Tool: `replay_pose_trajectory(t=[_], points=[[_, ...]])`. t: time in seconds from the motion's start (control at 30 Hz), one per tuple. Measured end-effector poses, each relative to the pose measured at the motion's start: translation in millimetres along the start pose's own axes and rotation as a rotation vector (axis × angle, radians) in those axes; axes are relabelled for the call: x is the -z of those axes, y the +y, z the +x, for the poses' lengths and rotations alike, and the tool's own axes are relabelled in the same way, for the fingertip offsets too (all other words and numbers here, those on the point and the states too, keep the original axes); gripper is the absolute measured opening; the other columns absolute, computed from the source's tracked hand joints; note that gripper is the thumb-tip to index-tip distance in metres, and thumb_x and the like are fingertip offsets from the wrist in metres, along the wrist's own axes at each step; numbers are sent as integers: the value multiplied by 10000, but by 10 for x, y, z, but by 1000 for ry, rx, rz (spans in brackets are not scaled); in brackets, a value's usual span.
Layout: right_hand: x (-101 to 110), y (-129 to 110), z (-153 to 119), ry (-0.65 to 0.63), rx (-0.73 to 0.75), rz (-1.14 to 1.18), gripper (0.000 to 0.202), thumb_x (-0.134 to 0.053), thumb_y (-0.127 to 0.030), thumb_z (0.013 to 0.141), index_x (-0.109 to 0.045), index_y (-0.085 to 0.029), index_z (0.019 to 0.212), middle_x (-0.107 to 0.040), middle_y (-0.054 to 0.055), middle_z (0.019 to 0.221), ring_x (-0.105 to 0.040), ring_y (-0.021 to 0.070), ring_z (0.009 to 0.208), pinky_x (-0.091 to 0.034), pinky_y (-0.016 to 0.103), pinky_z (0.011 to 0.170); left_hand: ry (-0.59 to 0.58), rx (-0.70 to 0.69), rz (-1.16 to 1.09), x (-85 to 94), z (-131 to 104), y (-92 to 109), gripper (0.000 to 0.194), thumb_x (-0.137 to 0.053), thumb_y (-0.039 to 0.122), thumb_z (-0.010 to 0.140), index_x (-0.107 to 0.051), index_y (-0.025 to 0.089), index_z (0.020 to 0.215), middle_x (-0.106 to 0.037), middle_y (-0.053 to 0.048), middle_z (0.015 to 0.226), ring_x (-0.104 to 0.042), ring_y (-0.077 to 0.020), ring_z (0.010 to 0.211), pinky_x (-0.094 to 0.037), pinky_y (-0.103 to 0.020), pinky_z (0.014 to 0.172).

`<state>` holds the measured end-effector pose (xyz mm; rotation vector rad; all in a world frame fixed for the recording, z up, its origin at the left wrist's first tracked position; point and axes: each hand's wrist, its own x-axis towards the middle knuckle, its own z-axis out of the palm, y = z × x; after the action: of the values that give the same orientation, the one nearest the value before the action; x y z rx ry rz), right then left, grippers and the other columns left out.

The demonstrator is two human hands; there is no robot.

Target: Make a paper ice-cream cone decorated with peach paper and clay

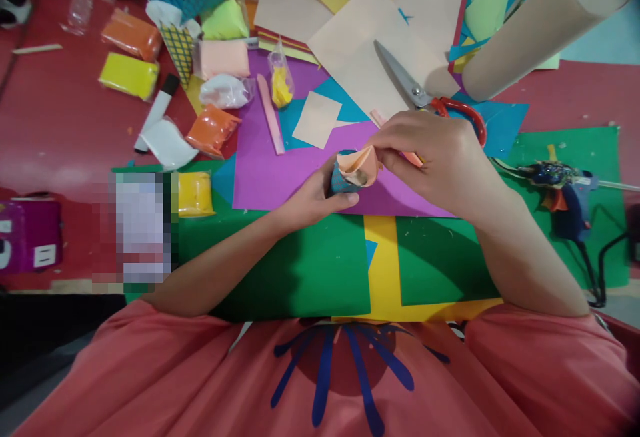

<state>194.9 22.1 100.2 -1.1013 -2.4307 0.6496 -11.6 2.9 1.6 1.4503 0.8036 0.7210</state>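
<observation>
My left hand (317,200) is wrapped round a small blue patterned cone (342,181), thumb along its near side. At the cone's opening sits a folded peach sheet (367,165), its edge curled over. With thumb and index finger my right hand (425,157) pinches the right edge of that peach sheet. Below the right palm a thin orange-pink strip shows in part; I cannot tell whether the hand holds it. Just beyond the right hand lie scissors (423,96) with red handles, blades apart. A cut peach square (318,119) rests on the purple sheet (300,184).
Finished-looking cones (179,40) and packets of coloured clay (131,34) crowd the left back. A glue gun (573,204) with its cord lies at the right on a green sheet (607,157). A large cardboard tube (530,37) stands at the back right. A marker (156,114) lies left.
</observation>
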Motion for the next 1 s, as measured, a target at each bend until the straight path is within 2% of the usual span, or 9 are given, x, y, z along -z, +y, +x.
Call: replay_pose_trajectory(t=[0.2, 0.4, 0.6, 0.8, 1.0], points=[[48, 14, -7, -31, 11, -41, 261, -479, -179, 975, -676, -233, 812, -719, 36, 847, -659, 180, 821, -512, 323, 761, -2, 59, -61, -21, -5, 11, 503, -714, 498, 779, -523, 204, 1140, -643, -42, 984, -621, -171, 863, -531, -293, 759], [75, 32, -38, -39, 16, -29, 211, -481, -220, 987, -671, -253, 901, -728, 51, 924, -672, 210, 874, -534, 357, 786, 8, 86, -56, -26, -14, 19, 508, -702, 410, 763, -530, 195, 1189, -663, -35, 1000, -640, -183, 903, -548, -322, 822], [176, -6, -57, 43, 11, -30, 106, -524, -234, 990, -628, -258, 1002, -711, 52, 1022, -676, 192, 888, -540, 338, 778, 19, 52, -101, -23, 3, -7, 485, -713, 401, 756, -541, 188, 1156, -667, -55, 1038, -647, -198, 957, -555, -347, 864], [157, -27, -57, -24, 96, 0, 108, -502, -225, 999, -586, -240, 932, -697, 41, 946, -658, 171, 834, -508, 313, 735, 14, 73, -113, -20, 5, -11, 493, -715, 438, 757, -539, 205, 1154, -667, -49, 1070, -645, -193, 1010, -546, -340, 898], [32, -11, -34, 5, -55, 158, 102, -538, -192, 909, -478, -245, 847, -640, 15, 851, -606, 152, 715, -474, 292, 654, 28, 119, -77, -26, 0, 7, 544, -700, 499, 760, -535, 173, 1162, -675, -81, 1070, -656, -204, 994, -562, -342, 869]])
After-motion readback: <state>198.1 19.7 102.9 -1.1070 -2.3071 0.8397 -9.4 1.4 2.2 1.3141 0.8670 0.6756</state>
